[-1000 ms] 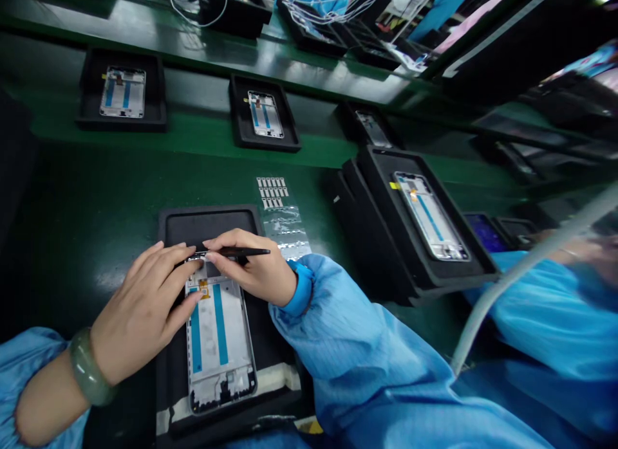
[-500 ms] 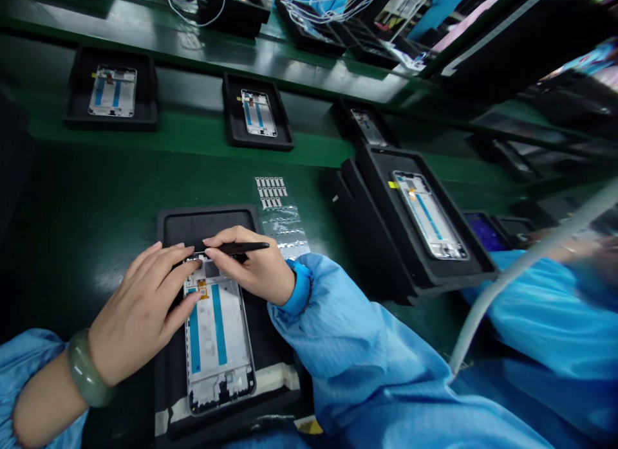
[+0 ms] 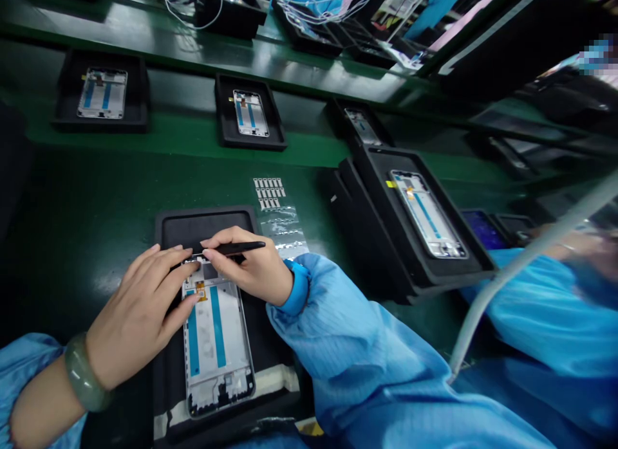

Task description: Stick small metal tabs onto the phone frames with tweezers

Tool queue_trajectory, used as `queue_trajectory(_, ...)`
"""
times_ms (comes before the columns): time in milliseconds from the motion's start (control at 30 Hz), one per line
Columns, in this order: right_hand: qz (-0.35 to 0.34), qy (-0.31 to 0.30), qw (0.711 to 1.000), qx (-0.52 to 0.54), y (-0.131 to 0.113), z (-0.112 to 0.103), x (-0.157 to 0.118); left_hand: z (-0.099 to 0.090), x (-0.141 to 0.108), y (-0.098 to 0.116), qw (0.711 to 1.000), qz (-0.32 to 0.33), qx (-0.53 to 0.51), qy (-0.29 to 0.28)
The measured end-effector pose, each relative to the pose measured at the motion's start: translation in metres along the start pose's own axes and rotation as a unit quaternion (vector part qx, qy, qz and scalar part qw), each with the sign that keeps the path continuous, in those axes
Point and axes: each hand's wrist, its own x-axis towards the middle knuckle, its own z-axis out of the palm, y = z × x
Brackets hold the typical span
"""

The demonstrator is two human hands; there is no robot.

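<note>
From the head camera: your right hand (image 3: 248, 269) pinches a slim black tool (image 3: 236, 247), closed on it between thumb and fingers, its tip at the top end of a phone frame (image 3: 217, 359). Your left hand (image 3: 138, 317) lies open beside it, fingers extended and resting on that same end, a jade bangle (image 3: 82, 372) at the wrist. The frame lies flat in a black tray (image 3: 205, 219) on the green worktop (image 3: 96, 192), with blue strips (image 3: 217, 327) down its face and an orange tab (image 3: 201, 291) near your fingers. Whatever the tool tip is touching is hidden under your fingers, so the work there cannot be judged. Just past the tray, a clear sheet (image 3: 282, 227) carries rows of small tabs (image 3: 269, 195), the rows looking full, with none visibly gone. To the right, a second frame (image 3: 427, 214) sits in a raised tray (image 3: 381, 179), and more framed trays (image 3: 248, 113) line the worktop ahead, each showing the same blue strips. At far right, a co-worker's blue sleeve (image 3: 545, 320) reaches in.
</note>
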Motion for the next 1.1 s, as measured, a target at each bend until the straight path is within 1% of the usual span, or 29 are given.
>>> queue_trajectory(133, 0.006, -0.010, 1.000, 0.003, 0.000, 0.000, 0.000, 0.000, 0.000, 0.000, 1.000, 0.002, 0.001, 0.003)
queue_trajectory(367, -0.022, -0.007, 1.000, -0.016, 0.001, 0.001, 0.000, 0.000, 0.000, 0.000, 1.000, 0.003, 0.005, 0.003)
queue_trajectory(600, -0.027, -0.019, 0.998, -0.049, -0.002, 0.002, 0.004, 0.001, 0.000, 0.000, 1.000, 0.008, 0.002, 0.003)
queue_trajectory(767, -0.043, -0.051, 0.994, -0.089, -0.006, 0.008, 0.012, 0.002, 0.001, -0.001, 1.000, 0.008, 0.007, 0.004)
queue_trajectory(833, -0.033, -0.042, 0.995, -0.089, -0.005, 0.010, 0.013, 0.001, 0.001, -0.001, 1.000, 0.008, 0.010, -0.004)
queue_trajectory(933, -0.029, 0.003, 0.997, -0.072, -0.003, 0.011, 0.012, -0.001, 0.001, -0.002, 1.000, 0.008, 0.014, -0.007)
queue_trajectory(1033, -0.033, 0.050, 0.997, -0.052, -0.002, 0.005, 0.010, -0.002, 0.002, -0.002, 1.000, 0.004, 0.009, -0.005)
queue_trajectory(1100, -0.032, 0.059, 0.997, -0.044, -0.001, 0.000, 0.008, -0.002, 0.003, -0.003, 1.000, -0.002, 0.000, -0.001)
